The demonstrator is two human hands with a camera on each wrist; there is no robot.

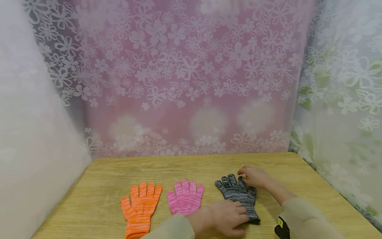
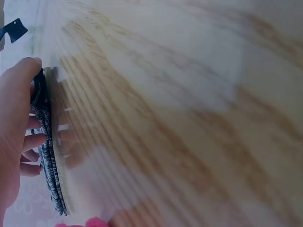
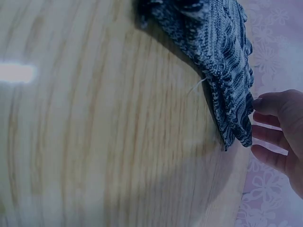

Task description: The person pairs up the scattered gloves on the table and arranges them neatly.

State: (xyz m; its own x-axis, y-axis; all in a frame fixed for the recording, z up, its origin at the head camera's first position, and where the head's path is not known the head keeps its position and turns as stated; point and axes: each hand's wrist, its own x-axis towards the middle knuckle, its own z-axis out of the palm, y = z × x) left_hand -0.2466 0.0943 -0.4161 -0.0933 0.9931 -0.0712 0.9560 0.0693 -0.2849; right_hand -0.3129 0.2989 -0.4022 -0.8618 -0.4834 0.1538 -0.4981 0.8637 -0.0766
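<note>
A black-and-grey knitted glove [image 1: 238,196] lies on the right part of the table, fingers toward the back. My left hand [image 1: 228,217] rests over the glove's cuff end; in the left wrist view its thumb is by the cuff and its loosely bent fingers touch the knit [image 2: 46,137]. At the far end, my right hand [image 1: 256,176] has its fingertips right at the glove's finger ends. The right wrist view shows the glove [image 3: 225,61] edge-on, slightly raised, with those fingers nearly straight beside its tips.
To the left lie a pink striped glove [image 1: 185,199] and an orange striped glove [image 1: 142,207], also fingers toward the back. The wooden table [image 1: 167,167] is bordered by a pink floral curtain [image 1: 191,99] behind and pale curtains at both sides. A black device [image 1: 282,229] is on the right wrist.
</note>
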